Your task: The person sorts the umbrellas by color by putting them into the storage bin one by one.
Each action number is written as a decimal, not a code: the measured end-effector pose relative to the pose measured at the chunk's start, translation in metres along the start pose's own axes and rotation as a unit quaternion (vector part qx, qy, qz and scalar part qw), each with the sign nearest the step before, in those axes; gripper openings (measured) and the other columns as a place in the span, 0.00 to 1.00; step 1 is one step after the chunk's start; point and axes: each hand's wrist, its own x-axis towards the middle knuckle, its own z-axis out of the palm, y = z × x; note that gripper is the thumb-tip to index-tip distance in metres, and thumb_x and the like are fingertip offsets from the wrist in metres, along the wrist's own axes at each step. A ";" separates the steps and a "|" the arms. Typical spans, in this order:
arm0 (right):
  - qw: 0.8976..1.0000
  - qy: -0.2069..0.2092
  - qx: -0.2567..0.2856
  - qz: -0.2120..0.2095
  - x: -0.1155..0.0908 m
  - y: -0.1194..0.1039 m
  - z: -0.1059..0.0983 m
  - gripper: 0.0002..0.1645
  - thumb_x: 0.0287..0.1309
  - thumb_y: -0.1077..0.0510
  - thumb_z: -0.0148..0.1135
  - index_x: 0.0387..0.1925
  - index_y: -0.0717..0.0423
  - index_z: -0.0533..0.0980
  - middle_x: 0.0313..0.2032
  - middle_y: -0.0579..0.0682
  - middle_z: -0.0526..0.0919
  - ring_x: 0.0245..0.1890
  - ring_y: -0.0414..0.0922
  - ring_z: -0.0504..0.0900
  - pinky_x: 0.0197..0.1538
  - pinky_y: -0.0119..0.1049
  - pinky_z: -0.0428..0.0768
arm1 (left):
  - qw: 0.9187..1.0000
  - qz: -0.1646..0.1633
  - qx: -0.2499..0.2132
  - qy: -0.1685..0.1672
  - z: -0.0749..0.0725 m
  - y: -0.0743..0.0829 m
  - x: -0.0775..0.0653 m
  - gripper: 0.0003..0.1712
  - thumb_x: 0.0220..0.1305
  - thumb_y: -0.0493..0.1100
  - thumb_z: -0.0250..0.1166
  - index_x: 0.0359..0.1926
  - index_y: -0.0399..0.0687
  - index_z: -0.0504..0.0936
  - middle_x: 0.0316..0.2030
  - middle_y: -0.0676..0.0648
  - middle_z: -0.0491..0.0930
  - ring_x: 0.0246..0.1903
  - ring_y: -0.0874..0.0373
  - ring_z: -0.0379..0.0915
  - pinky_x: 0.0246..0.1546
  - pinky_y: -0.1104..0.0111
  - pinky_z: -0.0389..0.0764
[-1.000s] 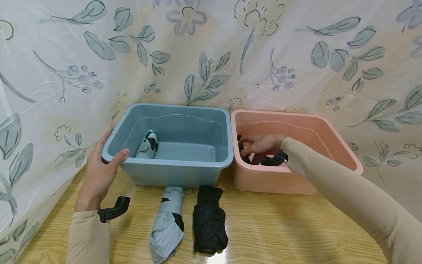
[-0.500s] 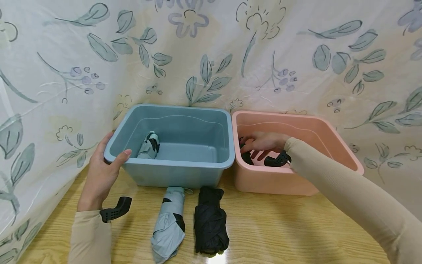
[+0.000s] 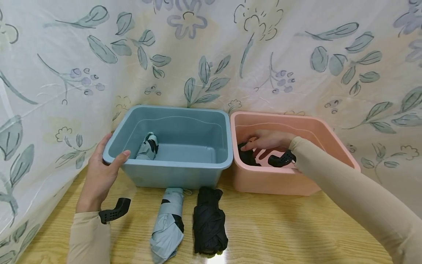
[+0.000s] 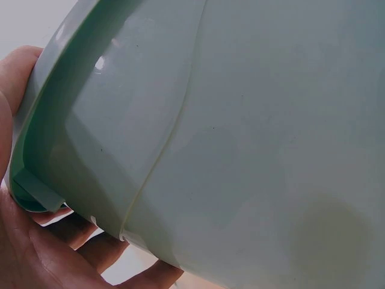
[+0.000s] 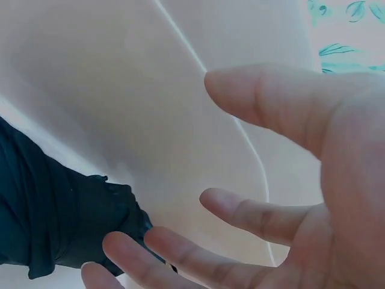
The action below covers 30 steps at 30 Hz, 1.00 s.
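My left hand (image 3: 98, 178) holds the front left corner of a blue plastic bin (image 3: 174, 176). In the left wrist view its thumb lies on one side of the rim and the fingers reach round the outer wall. Inside the pink bin (image 3: 277, 184), my right hand (image 3: 268, 141) is spread over a folded black umbrella (image 3: 248, 157). The right wrist view shows straight, parted fingers with the umbrella (image 5: 66, 211) lying beyond the fingertips; whether any finger touches it, I cannot tell. A light-blue folded umbrella with black patches (image 3: 147, 147) lies in the blue bin's left end.
In front of the bins, a light-blue folded umbrella (image 3: 167, 227) and a black one (image 3: 209, 223) lie side by side on the wooden table (image 3: 283, 227). A floral curtain (image 3: 197, 55) hangs close behind the bins and along the left.
The right hand's fingers have opened and drawn back to the right from the black umbrella, which now lies lower in the pink bin. The left hand stays put.
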 end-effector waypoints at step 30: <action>0.973 0.145 0.032 -0.179 -0.111 -0.021 0.033 0.29 0.70 0.50 0.64 0.69 0.43 0.70 0.63 0.50 0.76 0.60 0.50 0.78 0.55 0.42 0.81 | 1.000 0.000 -0.002 -0.002 0.000 -0.001 0.001 0.48 0.74 0.50 0.61 0.82 0.61 0.39 0.77 0.35 0.46 0.71 0.35 0.50 0.66 0.37 0.58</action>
